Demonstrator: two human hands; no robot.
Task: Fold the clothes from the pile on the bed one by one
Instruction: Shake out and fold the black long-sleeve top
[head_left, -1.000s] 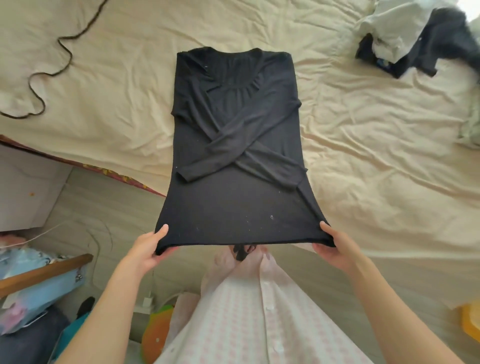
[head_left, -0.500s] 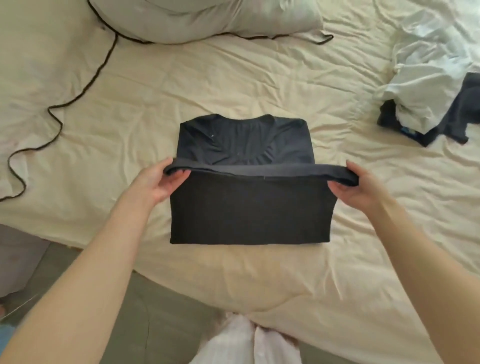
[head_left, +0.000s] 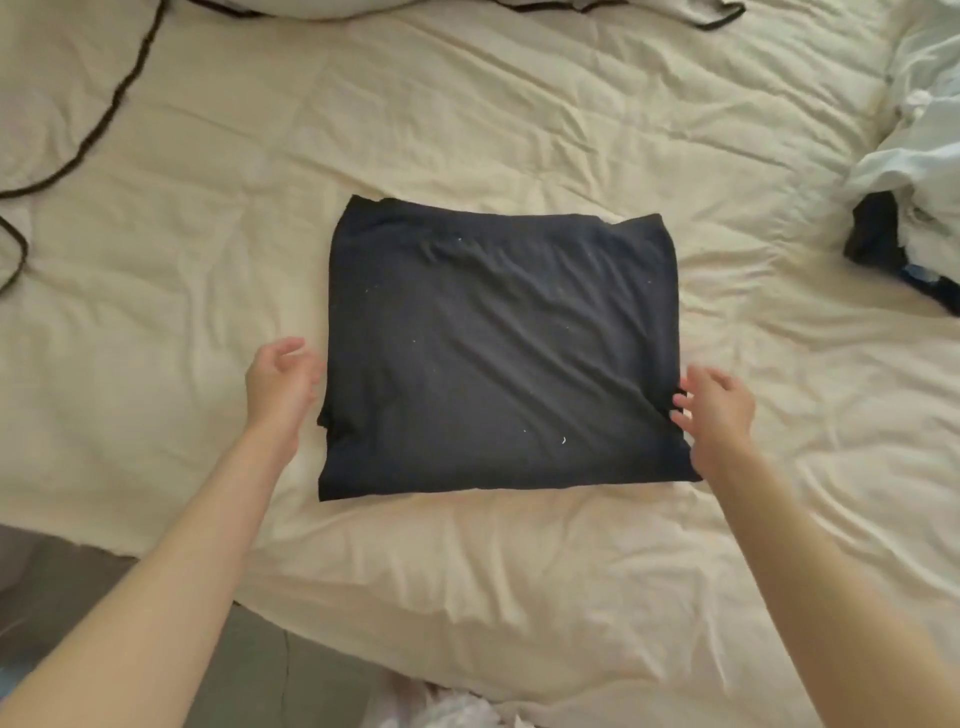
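Here the dark top (head_left: 498, 353) lies folded into a rough rectangle near the middle of the bed (head_left: 519, 561), flat on the cream sheet, its fold edge toward the person and small pale specks of lint across it. Placement reads as deliberate: centred within easy reach, well apart from the pile of clothes (head_left: 904, 208) at the right edge, so folded and unfolded stay separate. The left hand (head_left: 283, 384) sits just beside the garment's left edge, fingers loosely curled, gripping nothing. The right hand (head_left: 714, 410) is at the right edge, fingers spread and relaxed, fingertips touching or nearly touching the cloth; no pinch visible. Both flank the bundle, probably to square its sides or slide under and lift it. Judgement: this garment's fold looks close to finished. The sleeves and neckline are tucked inside, unseen. The pile is cut off by the frame, its count unknowable. A dark cord (head_left: 104, 119) trails off the upper left, its ends out of view.
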